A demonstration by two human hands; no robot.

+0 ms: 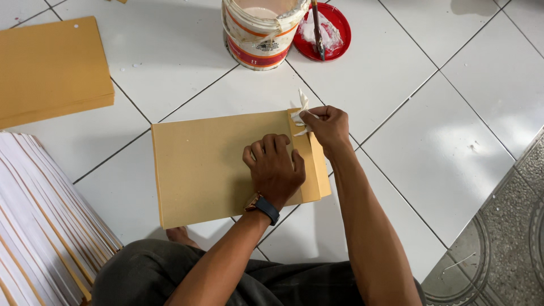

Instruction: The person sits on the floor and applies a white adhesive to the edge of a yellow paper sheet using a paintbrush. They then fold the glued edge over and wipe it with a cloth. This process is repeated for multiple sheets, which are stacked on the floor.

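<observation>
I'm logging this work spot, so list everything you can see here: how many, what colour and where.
Large envelope: one, brown, flat on the floor in the middle, flap end to the right.
Rag: one, white, crumpled, at the envelope's flap end.
Stack of envelopes: one stack, brown, upper left.
Fanned pile of envelopes: one, white and brown edges, lower left.
Bucket: one, white with red and orange bands, top centre.
Lid: one, red, right of the bucket, smeared white.
Brush: one, dark handle, lying across the lid.
Floor: white tiles.
Watch: one, dark strap, left wrist.
Left hand: pressing on the envelope.
Right hand: pinching the rag.
</observation>
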